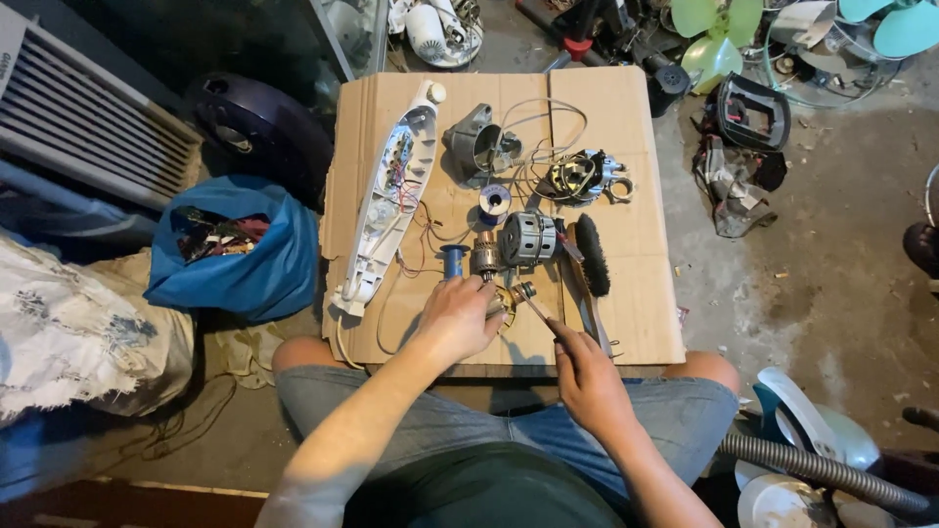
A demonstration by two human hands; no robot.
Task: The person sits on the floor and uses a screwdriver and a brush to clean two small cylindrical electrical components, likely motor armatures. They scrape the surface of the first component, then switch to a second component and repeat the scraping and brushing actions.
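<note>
a bare concrete floor [831, 264], grey and stained, runs across the right side, scattered with small debris. flattened cardboard [636, 323] lies in the middle of it as a work surface. beyond the cardboard's far right corner sit pale green fan blades [719, 34] and a wire fan guard [831, 68]. off its far left corner stands a white slatted grille [78, 108] beside a dark glass panel [245, 39]. by the left edge rests a blue plastic bag [240, 264], with pale crumpled cloth [68, 332] beyond it. a grey ribbed hose [822, 469] crosses the near right. the light is dim and even.
</note>
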